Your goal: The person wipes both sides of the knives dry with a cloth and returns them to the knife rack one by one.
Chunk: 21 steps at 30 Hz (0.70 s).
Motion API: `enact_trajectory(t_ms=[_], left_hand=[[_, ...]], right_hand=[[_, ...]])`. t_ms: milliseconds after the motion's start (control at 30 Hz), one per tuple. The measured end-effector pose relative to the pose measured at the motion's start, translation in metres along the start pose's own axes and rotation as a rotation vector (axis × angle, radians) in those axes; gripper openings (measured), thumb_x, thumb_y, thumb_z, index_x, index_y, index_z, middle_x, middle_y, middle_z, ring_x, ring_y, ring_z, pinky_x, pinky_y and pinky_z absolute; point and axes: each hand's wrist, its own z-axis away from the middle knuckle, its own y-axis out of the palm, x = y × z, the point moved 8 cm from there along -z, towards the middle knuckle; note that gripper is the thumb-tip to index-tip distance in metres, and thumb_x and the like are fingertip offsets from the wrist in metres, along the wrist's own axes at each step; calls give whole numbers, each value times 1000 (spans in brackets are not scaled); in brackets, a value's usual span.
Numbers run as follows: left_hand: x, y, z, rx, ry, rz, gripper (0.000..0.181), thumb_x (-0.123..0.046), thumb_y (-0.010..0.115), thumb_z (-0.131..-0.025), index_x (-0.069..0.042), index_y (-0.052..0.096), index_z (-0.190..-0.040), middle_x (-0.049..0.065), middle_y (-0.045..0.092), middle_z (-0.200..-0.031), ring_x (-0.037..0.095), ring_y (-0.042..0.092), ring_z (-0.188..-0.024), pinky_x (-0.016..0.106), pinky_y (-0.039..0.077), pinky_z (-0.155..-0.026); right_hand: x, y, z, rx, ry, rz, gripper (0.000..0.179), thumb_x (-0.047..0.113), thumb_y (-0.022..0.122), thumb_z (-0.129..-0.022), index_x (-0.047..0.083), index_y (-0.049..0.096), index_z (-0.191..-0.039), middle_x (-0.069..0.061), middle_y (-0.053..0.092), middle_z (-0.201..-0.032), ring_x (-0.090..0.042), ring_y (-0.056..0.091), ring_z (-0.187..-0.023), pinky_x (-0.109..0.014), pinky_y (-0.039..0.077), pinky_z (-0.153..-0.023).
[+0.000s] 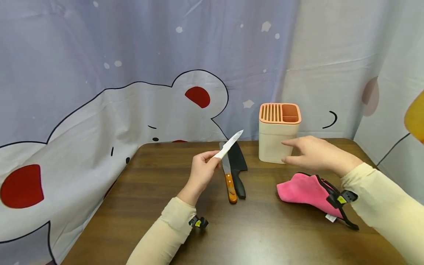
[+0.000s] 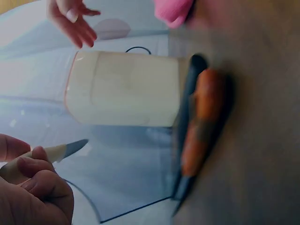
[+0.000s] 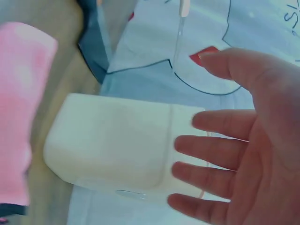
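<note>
My left hand [image 1: 202, 171] grips a small knife [image 1: 233, 140] by its pale handle, blade tilted up and to the right. In the left wrist view its blade [image 2: 76, 147] shows past the curled fingers. My right hand [image 1: 313, 154] is held in front of the cream knife holder [image 1: 274, 145], fingers spread and nothing in them. The right wrist view shows that holder [image 3: 112, 140] beyond the straight fingertips. Slots and a divided compartment mark the holder's orange top [image 1: 279, 113]. Below the held knife lie a wooden-handled knife [image 1: 230, 189] and a black cleaver [image 1: 237, 158], side by side.
A pink cloth item [image 1: 304, 189] with black straps lies on the brown table [image 1: 258, 228], under the right forearm. The holder stands at the table's back edge, against a printed curtain [image 1: 149, 48]. Another curtain panel hangs at the right.
</note>
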Motion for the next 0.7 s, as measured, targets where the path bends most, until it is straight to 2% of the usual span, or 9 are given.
enact_trajectory(t_ms=[100, 167, 233, 267, 367, 567, 700], left_hand=[[-22, -4, -11, -10, 90, -105, 21, -9, 68, -91, -3, 78, -108, 9, 69, -75, 13, 58, -65, 20, 45, -55], [-37, -7, -17, -16, 131, -158, 21, -13, 69, -91, -4, 79, -108, 12, 71, -79, 14, 60, -67, 23, 47, -56], [-52, -8, -25, -21, 166, -198, 21, -17, 69, -91, -6, 79, -106, 10, 70, -80, 14, 57, -65, 24, 47, -54], [-60, -8, -29, -22, 185, -208, 21, -18, 68, -92, -7, 79, -107, 10, 69, -80, 15, 55, -63, 25, 45, -53], [-87, -7, -40, -28, 257, -228, 21, -18, 66, -93, -8, 78, -106, 7, 66, -80, 17, 49, -60, 26, 42, -52], [-141, 6, -62, -31, 373, -231, 19, -20, 63, -96, -7, 75, -104, 3, 61, -76, 16, 49, -64, 27, 41, -56], [-173, 21, -72, -30, 444, -245, 17, -23, 61, -98, -9, 71, -99, 1, 56, -69, 17, 48, -60, 27, 39, -54]], right_hand=[[-2, -16, -17, -102, -18, 0, 57, 35, 69, -96, 2, 60, -142, -20, 72, -126, -37, 70, -114, -58, 53, -98], [-4, -24, -26, -212, -26, 18, 50, 30, 68, -95, 2, 64, -136, -20, 73, -122, -40, 68, -114, -58, 52, -98], [-8, -29, -31, -332, -26, 39, 41, 26, 67, -95, 3, 69, -128, -18, 75, -113, -42, 66, -111, -58, 52, -96], [-9, -30, -33, -390, -26, 47, 38, 25, 66, -94, 2, 70, -124, -18, 74, -116, -43, 64, -112, -58, 51, -96], [-14, -28, -38, -506, -14, 63, 33, 21, 64, -93, 1, 72, -117, -19, 72, -114, -44, 60, -112, -58, 49, -96], [-17, -5, -53, -533, -8, 56, 42, 19, 63, -91, -2, 66, -128, -24, 64, -133, -46, 56, -126, -59, 42, -111], [-15, 2, -57, -581, -20, 38, 46, 18, 64, -89, -3, 65, -130, -25, 64, -133, -45, 57, -126, -57, 38, -116]])
